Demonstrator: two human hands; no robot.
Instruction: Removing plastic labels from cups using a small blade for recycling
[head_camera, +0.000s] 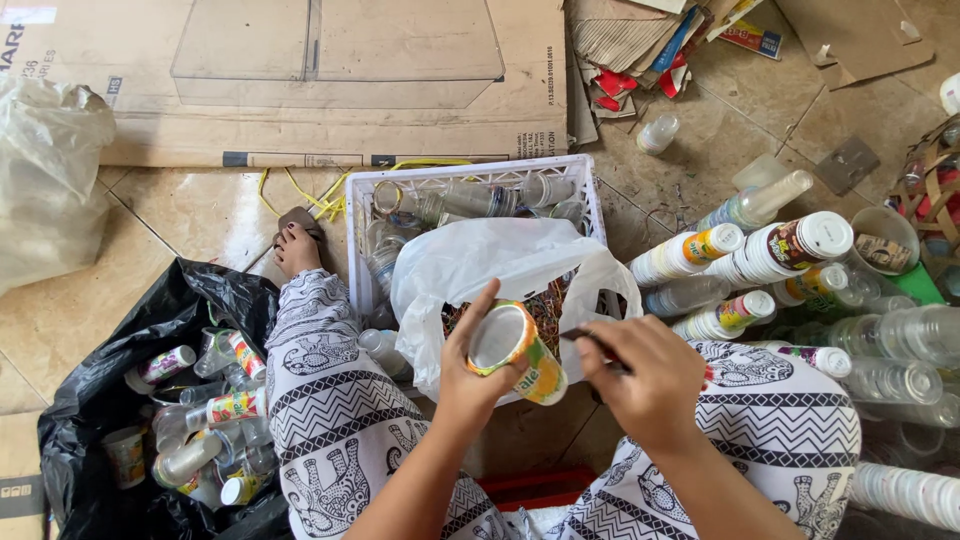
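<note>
My left hand (470, 375) grips a small plastic cup (517, 351) with a yellow and green label, its open mouth turned toward me. My right hand (640, 378) is closed on a thin dark blade-like tool (592, 340) whose tip points at the cup's rim. Both hands hover over a white plastic bag (480, 262) that lies across a white plastic crate (470, 180) filled with clear bottles. My legs in black and white patterned trousers (330, 400) stretch out on either side.
A black bag (110, 400) at the left holds several labelled cups. Stacks of nested cups (770, 255) and clear bottles (900, 340) lie at the right. Flat cardboard (300, 80) covers the tiled floor ahead. A clear plastic bag (45, 170) sits far left.
</note>
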